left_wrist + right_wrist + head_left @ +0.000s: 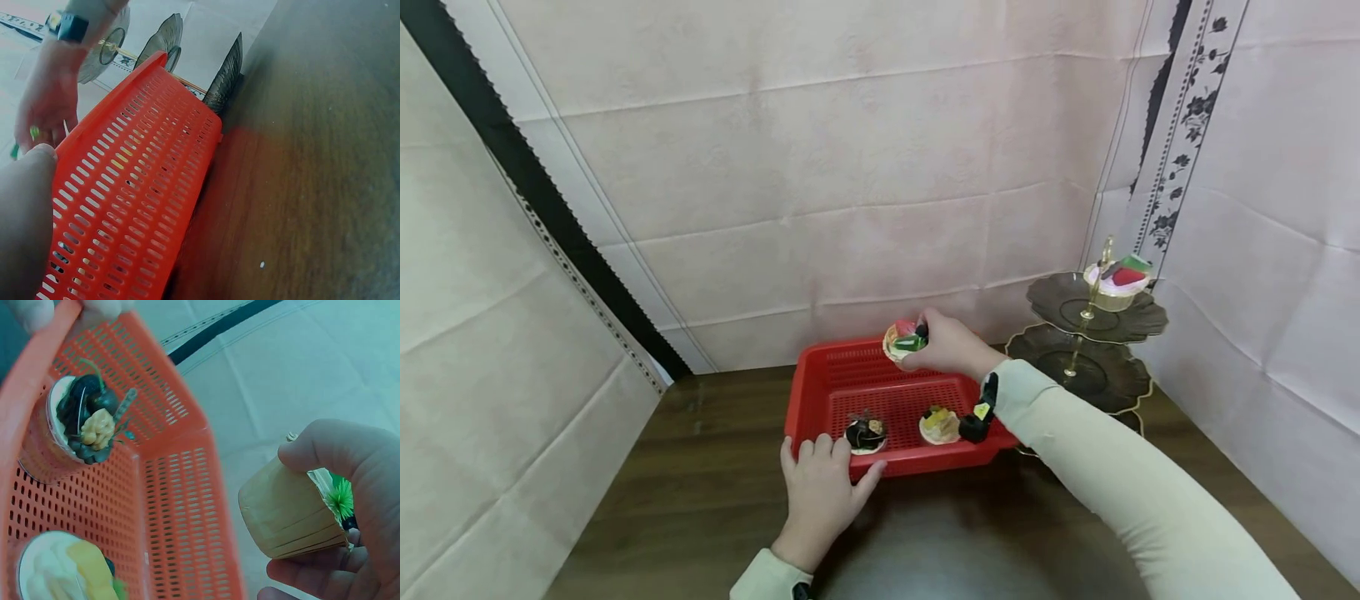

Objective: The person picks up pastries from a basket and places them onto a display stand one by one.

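My right hand (951,343) holds a cupcake (904,342) by its sides, raised at the back of the red plastic basket (895,465). In the right wrist view the cupcake's pale paper cup (281,509) is between thumb and fingers, with green decoration at its top. My left hand (822,492) grips the basket's near left rim, fingers over the edge and thumb along the front. Inside the basket stand a dark-topped cupcake (867,433), close to the left fingers, and a cream cupcake with yellow fruit (940,425).
Right of the basket rises a tiered stand with dark scalloped plates (1078,367). A pink and white cupcake (1117,285) sits on its top plate. The wooden table (715,483) meets pale cloth walls (865,192) at the back and sides.
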